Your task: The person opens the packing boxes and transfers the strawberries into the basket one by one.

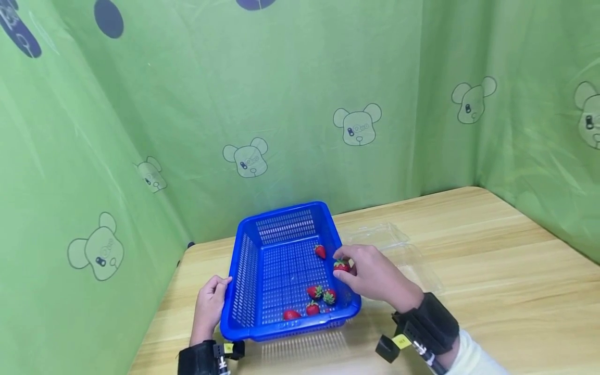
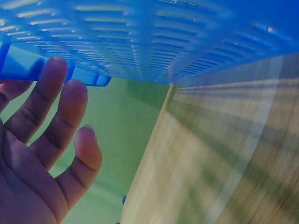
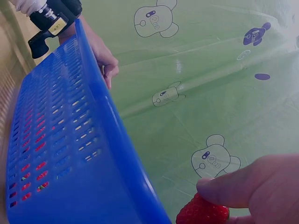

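A blue plastic basket (image 1: 240,250) with slotted walls stands tilted, its shadow on the table below. On its left rim my left hand (image 1: 209,306) holds on; in the left wrist view the fingers (image 2: 72,107) curl up under that rim. Over the basket's right rim, my right hand (image 1: 377,273) pinches a red strawberry (image 1: 341,266) between thumb and fingers. The same strawberry (image 3: 202,211) shows low in the right wrist view, just beyond the rim. Inside the basket lie several strawberries (image 1: 313,308), mostly towards the near right corner, with one strawberry (image 1: 320,251) farther back.
Right of the basket, partly behind my right forearm, lies a clear plastic container (image 1: 398,245) on the wooden table (image 1: 497,271). Green curtains (image 1: 300,94) with bear-head prints hang around the table's back and sides.
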A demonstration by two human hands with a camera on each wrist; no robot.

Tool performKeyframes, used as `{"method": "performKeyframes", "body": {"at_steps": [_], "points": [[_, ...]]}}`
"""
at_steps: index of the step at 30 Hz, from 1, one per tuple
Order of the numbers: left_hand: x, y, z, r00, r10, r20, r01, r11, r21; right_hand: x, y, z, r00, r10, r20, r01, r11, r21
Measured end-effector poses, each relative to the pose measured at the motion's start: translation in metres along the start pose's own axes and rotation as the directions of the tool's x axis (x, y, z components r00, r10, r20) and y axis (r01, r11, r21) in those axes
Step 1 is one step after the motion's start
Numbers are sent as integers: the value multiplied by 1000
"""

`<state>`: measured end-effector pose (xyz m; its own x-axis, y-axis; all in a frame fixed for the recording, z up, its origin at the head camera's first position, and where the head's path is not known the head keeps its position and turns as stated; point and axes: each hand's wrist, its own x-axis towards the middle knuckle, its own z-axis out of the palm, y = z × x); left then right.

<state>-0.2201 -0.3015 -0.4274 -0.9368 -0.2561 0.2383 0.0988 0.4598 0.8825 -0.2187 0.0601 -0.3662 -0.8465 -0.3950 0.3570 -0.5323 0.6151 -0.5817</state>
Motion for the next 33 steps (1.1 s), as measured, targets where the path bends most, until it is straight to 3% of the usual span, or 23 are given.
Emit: {"method": "performKeyframes", "body": {"at_steps": [10, 26, 33], "points": [[5, -2, -2, 1000, 28, -5, -28, 1000, 10, 3, -2, 1, 1000, -15, -10, 15, 1000, -24], [1, 2, -3, 999, 51, -2, -51, 999, -16, 2, -6, 3, 999, 44, 2, -44, 999, 22], [0, 3, -3, 998, 61, 19, -61, 998, 30, 1, -2, 4, 999, 34, 1, -34, 999, 11]]}}
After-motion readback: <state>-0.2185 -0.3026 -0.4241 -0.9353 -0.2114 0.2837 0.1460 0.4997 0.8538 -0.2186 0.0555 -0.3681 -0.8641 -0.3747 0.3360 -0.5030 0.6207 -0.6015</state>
